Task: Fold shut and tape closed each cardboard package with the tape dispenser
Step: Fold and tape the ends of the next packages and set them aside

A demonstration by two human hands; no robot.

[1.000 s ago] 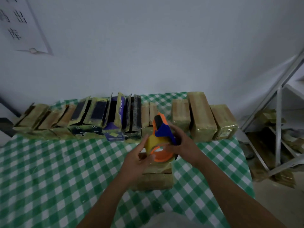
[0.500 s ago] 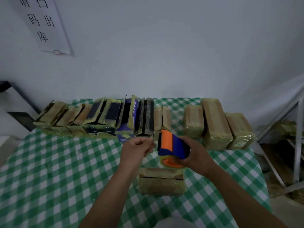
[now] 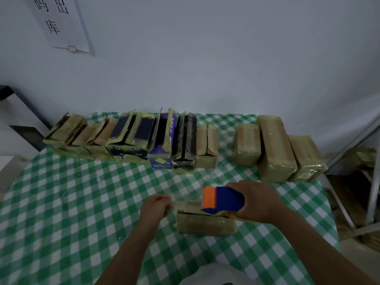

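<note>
Two grips at work: wrapped right grip [image 3: 259, 202] round tape dispenser [image 3: 224, 199], cardboard package [image 3: 205, 225] just beneath; curled left grip [image 3: 156, 206] beside, tape pinch unclear, likely readied to span the seam [image 3: 197, 213].

Wall sign in Chinese; print on the boxes too blurred to read.
A white paper sign [image 3: 61, 23] on the wall carries large black characters: 出 beside a cut-off 码, with 库 below. The purple box [image 3: 161, 159] has white lettering along one flap, illegible. The dark box [image 3: 127, 150] bears two small round symbols and blurred white letters.
</note>
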